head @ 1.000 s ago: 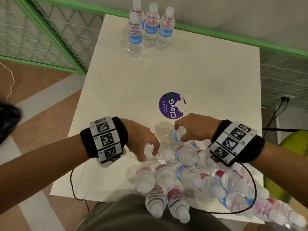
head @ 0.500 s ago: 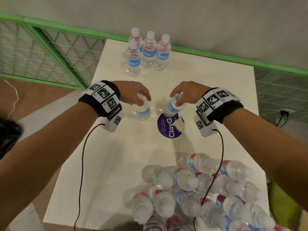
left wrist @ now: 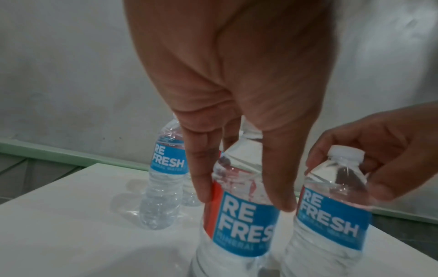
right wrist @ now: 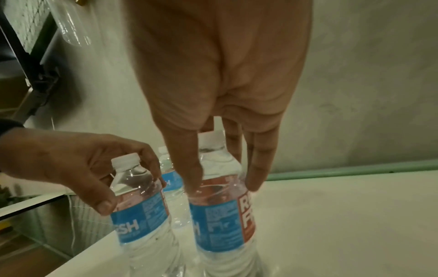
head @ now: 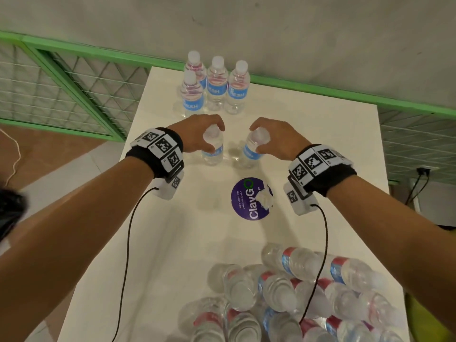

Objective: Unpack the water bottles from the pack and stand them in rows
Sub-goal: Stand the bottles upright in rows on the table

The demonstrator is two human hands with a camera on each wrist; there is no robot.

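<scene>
My left hand [head: 212, 138] grips the neck and shoulder of a clear water bottle [head: 214, 153] with a blue label, held upright from above. My right hand [head: 257, 139] grips a second bottle [head: 250, 153] the same way, slightly tilted, just to the right. Both bottles are low over the white table [head: 320, 149]; whether their bases touch it I cannot tell. In the left wrist view my fingers [left wrist: 201, 183] wrap the bottle [left wrist: 244, 215]. The right wrist view shows my right hand's bottle [right wrist: 220, 211]. Several bottles [head: 217, 87] stand grouped at the far edge.
A pile of lying bottles [head: 296, 292] covers the near right of the table. A round purple sticker [head: 249, 201] lies mid-table. A green railing with mesh [head: 74, 77] and a grey wall close off the far side. Wrist cables [head: 128, 243] hang over the table.
Each hand lifted a bottle out of the near pile and carried it toward the far end. They now hold the bottles just in front of the standing group.
</scene>
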